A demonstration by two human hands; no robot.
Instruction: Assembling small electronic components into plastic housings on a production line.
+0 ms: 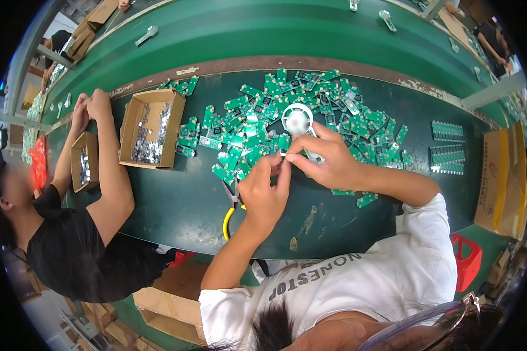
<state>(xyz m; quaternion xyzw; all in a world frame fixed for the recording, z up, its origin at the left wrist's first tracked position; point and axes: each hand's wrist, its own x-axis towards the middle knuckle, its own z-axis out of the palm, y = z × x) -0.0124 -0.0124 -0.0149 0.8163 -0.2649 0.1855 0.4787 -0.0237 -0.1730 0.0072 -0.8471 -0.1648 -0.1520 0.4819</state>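
A white plastic housing with a round, spoked head and a stubby handle point(298, 121) sits in the right hand point(332, 159), above the near edge of the scattered pile of small green circuit boards point(252, 134). The right fingers are closed around the handle, while its thumb and forefinger reach forward to a tiny pale piece point(283, 154). The left hand point(265, 186) pinches at that same piece, so the two hands meet fingertip to fingertip; exactly what the piece is, I cannot tell.

Work this fine probably goes best with the housing steadied by the rear right fingers, leaving both thumbs and forefingers free for small, light pressure. Lowering the wrists onto the dark green tabletop point(187, 193) would likely calm any shake. A slip could drop the piece among the boards, where it may be hard to find, so holding it over bare table seems safer. The yellow-handled metal pliers point(229, 221) lie just beside the left forearm, which should avoid knocking them.
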